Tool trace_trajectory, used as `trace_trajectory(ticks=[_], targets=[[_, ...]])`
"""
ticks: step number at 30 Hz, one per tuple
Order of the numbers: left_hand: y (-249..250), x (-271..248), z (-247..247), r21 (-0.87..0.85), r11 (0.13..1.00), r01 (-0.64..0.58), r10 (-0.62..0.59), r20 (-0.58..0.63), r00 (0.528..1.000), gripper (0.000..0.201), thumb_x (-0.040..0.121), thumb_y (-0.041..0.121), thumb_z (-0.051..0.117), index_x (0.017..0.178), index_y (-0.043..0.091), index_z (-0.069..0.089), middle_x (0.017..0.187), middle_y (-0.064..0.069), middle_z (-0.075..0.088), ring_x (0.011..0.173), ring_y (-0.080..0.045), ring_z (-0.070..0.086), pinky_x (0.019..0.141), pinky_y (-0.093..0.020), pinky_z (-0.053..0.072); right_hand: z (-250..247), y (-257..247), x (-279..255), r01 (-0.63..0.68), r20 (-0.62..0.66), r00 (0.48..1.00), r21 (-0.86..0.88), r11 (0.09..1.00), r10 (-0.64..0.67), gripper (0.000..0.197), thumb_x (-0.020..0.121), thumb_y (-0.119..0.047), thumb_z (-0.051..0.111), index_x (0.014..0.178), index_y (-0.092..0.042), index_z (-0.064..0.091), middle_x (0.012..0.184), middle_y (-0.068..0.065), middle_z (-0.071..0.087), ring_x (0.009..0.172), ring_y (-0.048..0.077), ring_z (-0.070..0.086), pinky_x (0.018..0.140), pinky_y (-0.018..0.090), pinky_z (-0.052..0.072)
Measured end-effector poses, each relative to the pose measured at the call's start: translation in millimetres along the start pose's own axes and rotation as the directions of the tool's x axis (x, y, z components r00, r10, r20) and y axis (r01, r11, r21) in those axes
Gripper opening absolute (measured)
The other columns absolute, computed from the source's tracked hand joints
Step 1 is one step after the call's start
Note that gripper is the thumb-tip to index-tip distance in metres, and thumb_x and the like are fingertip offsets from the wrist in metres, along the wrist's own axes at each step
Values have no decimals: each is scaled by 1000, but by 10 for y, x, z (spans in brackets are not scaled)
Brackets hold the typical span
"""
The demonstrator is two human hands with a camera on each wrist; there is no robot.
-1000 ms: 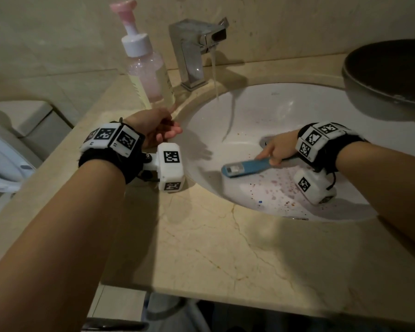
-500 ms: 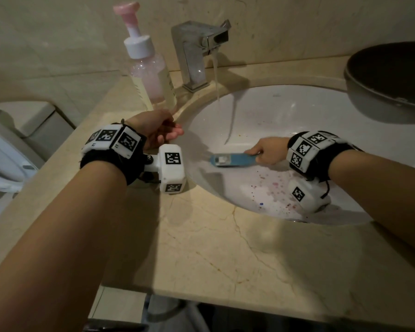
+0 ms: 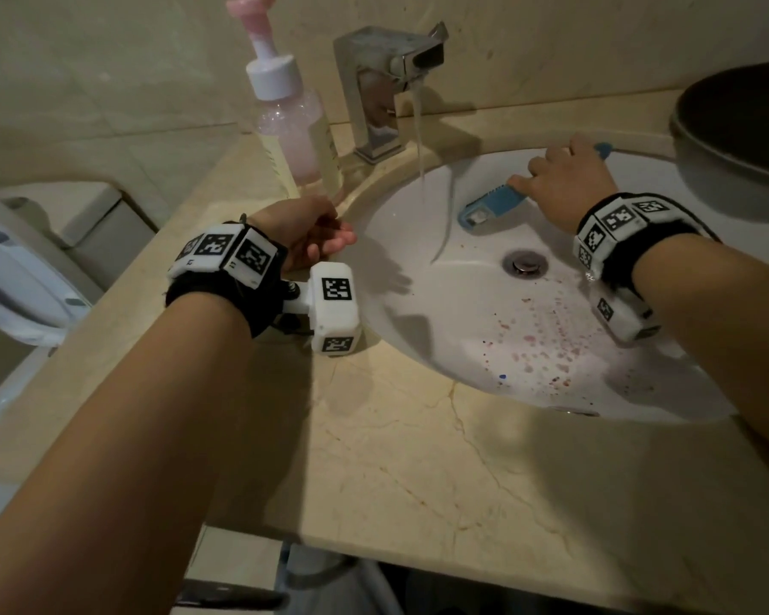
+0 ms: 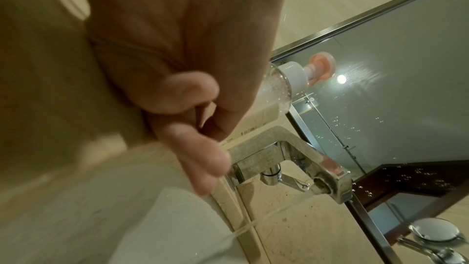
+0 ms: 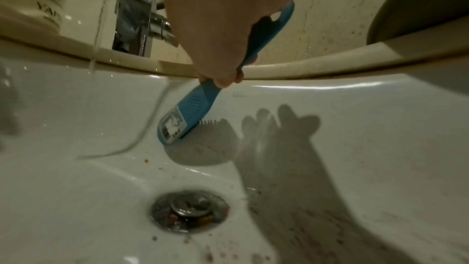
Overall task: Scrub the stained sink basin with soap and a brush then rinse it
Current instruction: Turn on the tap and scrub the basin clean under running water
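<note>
Beige marble counter (image 3: 418, 472) wraps the white sink basin (image 3: 471, 312), with a toilet (image 3: 14, 277) at the far left edge of the head view. Near the counter's back stands the soap bottle (image 3: 294, 126), clear with a white collar and pink pump, just left of the chrome faucet (image 3: 382, 68). Close in front of the bottle, the left hand (image 3: 305, 233) rests on the counter at the basin's rim; its fingers (image 4: 193, 154) lie loosely curled and hold nothing. From the faucet, 1 thin stream of water (image 3: 418, 139) falls into the back of the basin. Right of that stream, the blue brush (image 3: 491, 201) lies angled against the basin's rear slope, bristles facing the porcelain, head pointing left. Whether the bristles touch the surface cannot be told. The right hand (image 3: 564, 184) grips the brush handle, fingers wrapped tight around it. Below the brush sits the metal drain (image 3: 524, 261), with debris caught in it in the right wrist view. Reddish stain specks (image 3: 547, 344) scatter across the basin's near right slope, well apart from the brush. A dark bowl (image 3: 738, 126) sits on the counter at the far right.
</note>
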State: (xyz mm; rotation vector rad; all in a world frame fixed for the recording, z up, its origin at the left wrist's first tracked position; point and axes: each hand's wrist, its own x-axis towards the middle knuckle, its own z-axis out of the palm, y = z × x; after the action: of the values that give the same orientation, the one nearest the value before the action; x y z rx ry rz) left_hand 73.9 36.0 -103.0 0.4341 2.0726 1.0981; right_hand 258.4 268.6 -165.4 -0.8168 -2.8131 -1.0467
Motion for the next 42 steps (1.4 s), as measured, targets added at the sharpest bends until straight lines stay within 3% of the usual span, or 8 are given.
trace_trajectory(ticks=[4, 8, 13, 19, 27, 35, 39, 42], targets=[[4, -6, 3, -6, 1000, 4, -4, 9, 1000, 34, 99, 23, 34, 72, 12, 51, 38, 6, 59, 24, 0, 46, 24, -7, 26, 10, 38, -43, 50, 315, 949, -132, 990, -6, 21, 95, -30, 47, 111, -25, 59, 111, -1, 62, 108, 20, 53, 103, 37, 32], [3, -13, -1, -17, 1000, 2, -1, 10, 1000, 35, 99, 26, 35, 71, 13, 50, 37, 6, 59, 24, 0, 46, 24, -6, 25, -121, -102, -27, 12, 133, 991, -67, 998, -3, 12, 63, -23, 81, 72, -22, 72, 65, 1, 66, 67, 20, 63, 79, 34, 51], [-4, -18, -1, -25, 1000, -6, 7, 26, 1000, 35, 99, 32, 38, 72, 13, 49, 38, 6, 59, 24, 0, 45, 23, -9, 25, -156, -163, 23, -49, -15, 999, 174, 983, 53, 29, 88, 3, 50, 114, -1, 61, 98, 25, 64, 97, 37, 59, 98, 52, 34], [7, -27, -1, -16, 1000, -12, 12, 26, 1000, 38, 99, 38, 38, 72, 13, 49, 38, 7, 58, 24, 0, 45, 23, -8, 24, -4, -45, -71, -150, 295, 948, 73, 986, 123, 21, 95, -9, 45, 110, -11, 60, 109, 10, 62, 108, 27, 53, 108, 43, 26], [5, 0, -2, -20, 1000, -2, 2, 21, 1000, 36, 100, 29, 34, 73, 12, 50, 38, 7, 59, 24, 0, 45, 24, -8, 25, -127, -64, 19, -132, 15, 991, 264, 956, 133, 38, 93, -2, 43, 130, -9, 48, 107, 22, 60, 103, 35, 55, 96, 49, 34], [9, -9, 6, -18, 1000, -2, 3, 24, 1000, 36, 100, 31, 35, 73, 12, 48, 38, 7, 59, 24, 0, 43, 23, -9, 24, -24, -38, -130, -159, 375, 921, 112, 981, 106, 18, 92, -18, 50, 107, -14, 60, 109, 8, 63, 107, 26, 55, 103, 39, 30], [15, -13, 1, -14, 1000, -3, 3, 25, 1000, 35, 100, 32, 36, 73, 12, 48, 38, 7, 59, 24, 0, 44, 23, -9, 24, -12, -47, -63, -116, 127, 988, 204, 972, 91, 26, 93, -4, 44, 112, -4, 61, 106, 18, 63, 106, 32, 55, 101, 43, 31], [11, -19, 2, -8, 1000, -3, 3, 22, 1000, 32, 99, 28, 36, 74, 12, 48, 38, 7, 58, 24, 0, 43, 23, -9, 24, -73, -40, 26, -120, 35, 993, 255, 960, 115, 34, 94, -6, 44, 126, -11, 51, 104, 19, 62, 101, 34, 57, 93, 44, 36]])
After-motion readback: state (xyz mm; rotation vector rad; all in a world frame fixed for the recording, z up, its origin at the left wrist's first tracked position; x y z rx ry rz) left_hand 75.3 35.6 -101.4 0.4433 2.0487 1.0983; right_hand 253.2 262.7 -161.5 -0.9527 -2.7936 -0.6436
